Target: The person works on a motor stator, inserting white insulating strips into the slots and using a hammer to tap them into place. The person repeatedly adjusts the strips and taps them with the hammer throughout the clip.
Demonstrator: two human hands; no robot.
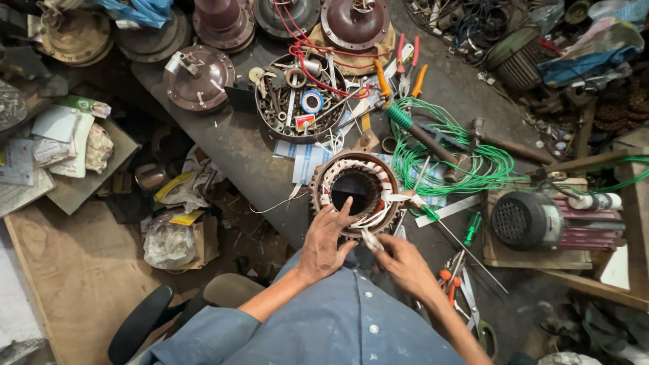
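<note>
Left hand (324,240) down on the near rim of the motor stator (358,192), fingers spread, index stretched up over the copper-and-white windings toward the dark bore. Stator sitting flat on the dark workbench (230,145), right at the near edge, directly ahead of the blue shirt (338,324). Right hand (405,267) just beside it, low and to the right, fingertips pinched together on a thin pale strip (371,240), possibly insulating sleeve or paper, too small to tell for sure. Strip tip pointing up toward the stator's near side, close to the left thumb. Best handled slowly from here, by the look of it: left palm pressing firmly so the ring cannot rock, strip kept short and straight in the pinch to avoid buckling, fed in along the slot rather than across the wire, no scraping of the enamel. Worth watching the loose white leads trailing off the right of the windings, easy to snag. Round tray of small parts (301,101) farther up the bench, green wire coil (460,159) to the right, screwdriver with green handle (416,132) lying across it, orange-handled pliers (414,78) beyond, all well apart from both hands.
</note>
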